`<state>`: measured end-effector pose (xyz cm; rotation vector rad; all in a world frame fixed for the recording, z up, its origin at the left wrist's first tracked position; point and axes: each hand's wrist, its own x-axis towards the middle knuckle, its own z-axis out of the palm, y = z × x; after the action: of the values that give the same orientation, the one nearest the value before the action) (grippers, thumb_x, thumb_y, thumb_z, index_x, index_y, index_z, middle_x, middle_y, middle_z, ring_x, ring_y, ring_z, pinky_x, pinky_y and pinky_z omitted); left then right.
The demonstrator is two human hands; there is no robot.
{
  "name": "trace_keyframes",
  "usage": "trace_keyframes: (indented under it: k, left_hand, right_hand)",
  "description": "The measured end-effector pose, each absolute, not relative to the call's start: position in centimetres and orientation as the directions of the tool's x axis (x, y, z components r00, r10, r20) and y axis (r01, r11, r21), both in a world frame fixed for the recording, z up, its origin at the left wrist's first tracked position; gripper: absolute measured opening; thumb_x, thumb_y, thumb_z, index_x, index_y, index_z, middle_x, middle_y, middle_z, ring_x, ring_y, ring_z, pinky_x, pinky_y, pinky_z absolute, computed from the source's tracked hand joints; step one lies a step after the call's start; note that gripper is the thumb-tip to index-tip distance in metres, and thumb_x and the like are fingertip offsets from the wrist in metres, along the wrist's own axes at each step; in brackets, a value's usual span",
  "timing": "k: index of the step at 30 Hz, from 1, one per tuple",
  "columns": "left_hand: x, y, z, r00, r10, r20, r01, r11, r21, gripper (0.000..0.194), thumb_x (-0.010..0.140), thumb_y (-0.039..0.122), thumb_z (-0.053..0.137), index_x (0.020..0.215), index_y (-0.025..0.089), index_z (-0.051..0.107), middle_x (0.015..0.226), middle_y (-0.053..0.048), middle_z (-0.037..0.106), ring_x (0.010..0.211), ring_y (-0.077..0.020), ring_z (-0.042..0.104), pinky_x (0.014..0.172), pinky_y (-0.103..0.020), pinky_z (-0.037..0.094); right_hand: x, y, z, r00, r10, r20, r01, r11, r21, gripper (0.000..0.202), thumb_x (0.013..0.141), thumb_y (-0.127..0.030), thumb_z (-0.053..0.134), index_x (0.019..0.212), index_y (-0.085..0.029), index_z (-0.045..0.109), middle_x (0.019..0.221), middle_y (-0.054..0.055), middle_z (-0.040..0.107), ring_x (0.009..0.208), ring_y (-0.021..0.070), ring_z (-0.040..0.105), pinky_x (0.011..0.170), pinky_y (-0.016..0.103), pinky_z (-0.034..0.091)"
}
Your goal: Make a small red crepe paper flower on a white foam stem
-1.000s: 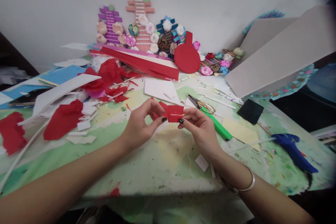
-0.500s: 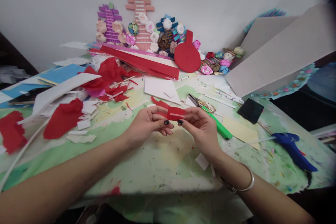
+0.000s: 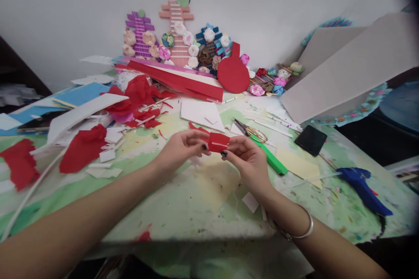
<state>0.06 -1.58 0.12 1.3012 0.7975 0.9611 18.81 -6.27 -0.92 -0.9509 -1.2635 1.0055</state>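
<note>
A small red piece (image 3: 218,142) with a pale strip across it is held up above the middle of the table. My right hand (image 3: 247,159) pinches its right end between thumb and fingers. At its left side is my left hand (image 3: 183,148), thumb and fingers closed together around a red strip (image 3: 197,129) that reaches up and left. The fingertips partly hide where the left hand meets the red material. Behind my hands lie a white card (image 3: 199,112), scissors (image 3: 250,130) and a green stick (image 3: 275,160).
A blue glue gun (image 3: 363,192) and a black square object (image 3: 310,140) lie on the right. Red scraps (image 3: 83,148) and white pieces are at the left. Paper-flower crafts and a red paddle shape (image 3: 233,74) stand by the wall, beside a large grey board (image 3: 347,69).
My left fingers have drawn slightly left and closer together, while my right hand keeps its pinch on the red piece. The whole view has shifted slightly.
</note>
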Motion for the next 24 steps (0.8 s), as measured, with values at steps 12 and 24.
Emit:
trace_keyframes:
  k: [12, 24]
  left_hand:
    - [0.7, -2.8, 0.5, 0.437, 0.898, 0.050, 0.057, -0.083, 0.995, 0.012, 0.066, 0.024, 0.073, 0.071, 0.013, 0.072, 0.067, -0.003, 0.069, 0.063, -0.0148, 0.061, 0.058, -0.024, 0.046]
    - [0.4, -2.4, 0.3, 0.368, 0.930, 0.008, 0.145, -0.066, 0.987, 0.014, 0.068, 0.028, 0.073, 0.069, 0.014, 0.073, 0.058, -0.003, 0.066, 0.050, -0.0113, 0.056, 0.046, -0.020, 0.040]
  right_hand:
    - [18.3, -6.4, -1.0, -0.093, 0.953, 0.287, 0.002, 0.289, -0.957, 0.030, 0.073, -0.026, 0.072, 0.097, -0.021, 0.055, 0.072, 0.000, 0.068, 0.068, 0.0140, 0.064, 0.063, 0.027, 0.049]
    - [18.9, -6.3, -0.2, 0.035, 0.856, 0.515, 0.296, 0.484, -0.824, 0.015, 0.081, -0.024, 0.064, 0.096, -0.022, 0.060, 0.089, 0.005, 0.066, 0.080, 0.0174, 0.061, 0.076, 0.036, 0.050]
